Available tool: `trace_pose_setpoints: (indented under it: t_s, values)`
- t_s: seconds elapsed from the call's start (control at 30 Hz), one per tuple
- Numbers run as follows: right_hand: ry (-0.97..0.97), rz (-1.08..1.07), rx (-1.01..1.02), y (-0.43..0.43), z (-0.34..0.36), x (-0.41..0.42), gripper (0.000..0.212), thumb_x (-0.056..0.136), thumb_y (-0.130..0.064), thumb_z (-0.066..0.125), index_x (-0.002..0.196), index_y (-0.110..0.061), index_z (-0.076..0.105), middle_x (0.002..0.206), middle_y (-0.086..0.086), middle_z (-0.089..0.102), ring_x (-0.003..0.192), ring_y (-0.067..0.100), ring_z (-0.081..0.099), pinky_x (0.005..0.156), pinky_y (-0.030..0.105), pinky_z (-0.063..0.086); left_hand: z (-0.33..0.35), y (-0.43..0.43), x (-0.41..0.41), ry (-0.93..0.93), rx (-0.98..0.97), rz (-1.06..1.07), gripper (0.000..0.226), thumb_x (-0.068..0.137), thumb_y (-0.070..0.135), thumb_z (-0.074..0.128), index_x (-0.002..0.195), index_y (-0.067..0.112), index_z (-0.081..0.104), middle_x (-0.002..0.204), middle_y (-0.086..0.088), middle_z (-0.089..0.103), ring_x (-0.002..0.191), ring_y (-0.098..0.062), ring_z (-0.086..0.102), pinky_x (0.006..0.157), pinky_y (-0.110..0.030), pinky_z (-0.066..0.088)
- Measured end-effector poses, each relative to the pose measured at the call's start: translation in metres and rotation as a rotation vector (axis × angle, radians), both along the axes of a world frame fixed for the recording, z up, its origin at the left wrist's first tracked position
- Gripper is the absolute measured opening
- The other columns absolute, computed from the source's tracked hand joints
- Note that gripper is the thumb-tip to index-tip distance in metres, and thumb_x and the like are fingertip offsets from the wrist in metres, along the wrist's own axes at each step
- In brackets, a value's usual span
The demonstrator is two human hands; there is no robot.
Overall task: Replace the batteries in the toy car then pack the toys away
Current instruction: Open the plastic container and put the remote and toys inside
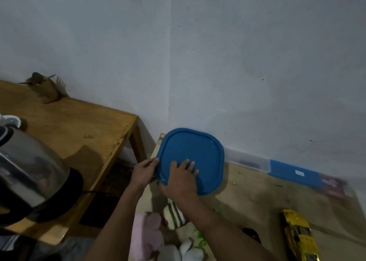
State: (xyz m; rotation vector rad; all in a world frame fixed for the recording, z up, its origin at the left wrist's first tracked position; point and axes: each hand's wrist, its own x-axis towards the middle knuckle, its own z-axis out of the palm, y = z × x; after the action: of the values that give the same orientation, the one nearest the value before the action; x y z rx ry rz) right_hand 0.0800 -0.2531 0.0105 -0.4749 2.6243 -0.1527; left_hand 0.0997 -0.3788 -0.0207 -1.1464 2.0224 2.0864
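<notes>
Toy car (299, 236) in glossy yellow lies at the lower right on our desk (257, 191), its long axis running from far to near with a slight lean to the right; the near end is cut off by the bottom edge, so we cannot say which end is the front. Dark panels show on its body, but any writing there is too blurred to read.

To its left, soft toys (158, 241) in pink and white sit heaped at the bottom edge, partly hidden beneath our forearms. Above them we hold a blue lid (194, 157) with rounded corners, tilted up toward us. Our right hand (181, 178) lies flat on its face with fingers spread, pressing rather than gripping. Our left hand (143, 172) curls its fingers around the lid's left rim. What lies under the lid is hidden.

Against the wall behind, a clear box (247, 158) and a blue flat piece (293, 173) with a small white label rest on the desk; the label is unreadable. At far left, a kettle (29, 173) stands on a wooden side table (79, 126).
</notes>
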Motion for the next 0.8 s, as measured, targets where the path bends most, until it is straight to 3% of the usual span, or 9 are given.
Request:
trace_pose_setpoints:
  t_s: [0.17, 0.37, 0.43, 0.5, 0.57, 0.63, 0.7, 0.8]
  values:
    - [0.012, 0.009, 0.002, -0.001, 0.000, 0.000, 0.084, 0.090, -0.058, 0.048, 0.151, -0.013, 0.010, 0.155, 0.034, 0.006, 0.142, 0.055, 0.003, 0.114, 0.064, 0.013, -0.004, -0.005, 0.003, -0.050, 0.014, -0.057, 0.036, 0.100, 0.045, 0.046, 0.116, 0.022, 0.069, 0.115, -0.001, 0.068, 0.108, -0.020, 0.063, 0.100, -0.047, 0.051]
    - [0.027, 0.006, -0.043, 0.003, 0.004, -0.001, 0.082, 0.087, -0.061, 0.045, 0.148, -0.016, 0.014, 0.154, 0.033, 0.014, 0.141, 0.055, 0.009, 0.112, 0.064, 0.017, 0.001, -0.006, 0.002, -0.058, 0.115, -0.064, 0.034, 0.102, 0.041, 0.042, 0.118, 0.023, 0.066, 0.117, -0.003, 0.067, 0.112, -0.023, 0.061, 0.100, -0.050, 0.049]
    - [0.028, 0.001, -0.078, 0.004, 0.007, -0.002, 0.080, 0.084, -0.064, 0.043, 0.145, -0.019, 0.017, 0.151, 0.029, 0.024, 0.139, 0.054, 0.017, 0.110, 0.064, 0.023, 0.005, -0.004, 0.002, -0.056, 0.131, -0.062, 0.031, 0.103, 0.041, 0.042, 0.114, 0.024, 0.065, 0.115, -0.001, 0.067, 0.108, -0.022, 0.062, 0.096, -0.046, 0.052]
    - [0.063, -0.013, -0.173, 0.008, 0.020, -0.005, 0.073, 0.080, -0.069, 0.042, 0.134, -0.022, 0.025, 0.135, 0.021, 0.043, 0.128, 0.049, 0.037, 0.101, 0.059, 0.038, 0.006, -0.003, 0.003, -0.046, 0.116, -0.055, 0.027, 0.102, 0.041, 0.044, 0.113, 0.028, 0.065, 0.117, -0.001, 0.066, 0.109, -0.022, 0.062, 0.097, -0.047, 0.052]
    - [0.143, -0.013, -0.293, 0.019, 0.042, -0.008, 0.060, 0.079, -0.068, 0.045, 0.119, -0.024, 0.034, 0.112, 0.008, 0.054, 0.103, 0.033, 0.054, 0.084, 0.045, 0.048, 0.005, -0.001, 0.002, -0.027, 0.111, -0.020, 0.029, 0.101, 0.036, 0.049, 0.123, 0.024, 0.063, 0.119, -0.003, 0.065, 0.108, -0.023, 0.063, 0.095, -0.046, 0.053]
    - [0.259, 0.006, -0.394, 0.035, 0.067, -0.013, 0.046, 0.083, -0.059, 0.051, 0.116, -0.027, 0.043, 0.099, -0.002, 0.060, 0.086, 0.021, 0.058, 0.075, 0.038, 0.049, 0.005, 0.002, 0.000, -0.015, 0.131, 0.028, 0.033, 0.100, 0.030, 0.053, 0.130, 0.017, 0.060, 0.116, -0.004, 0.063, 0.103, -0.024, 0.064, 0.084, -0.041, 0.058]
    - [0.401, 0.043, -0.462, 0.054, 0.088, -0.019, 0.039, 0.087, -0.048, 0.056, 0.122, -0.030, 0.056, 0.097, -0.007, 0.069, 0.081, 0.016, 0.064, 0.073, 0.035, 0.053, 0.006, 0.005, -0.001, -0.010, 0.103, 0.050, 0.035, 0.100, 0.028, 0.054, 0.132, 0.015, 0.059, 0.117, -0.005, 0.060, 0.102, -0.025, 0.063, 0.077, -0.038, 0.058]
    - [0.709, 0.112, -0.568, 0.093, 0.097, -0.023, 0.029, 0.091, -0.032, 0.062, 0.117, -0.024, 0.070, 0.095, -0.005, 0.076, 0.078, 0.010, 0.071, 0.069, 0.028, 0.057, 0.007, 0.011, -0.004, -0.011, 0.024, 0.067, 0.035, 0.101, 0.027, 0.053, 0.132, 0.013, 0.060, 0.113, -0.005, 0.057, 0.103, -0.026, 0.060, 0.085, -0.044, 0.058]
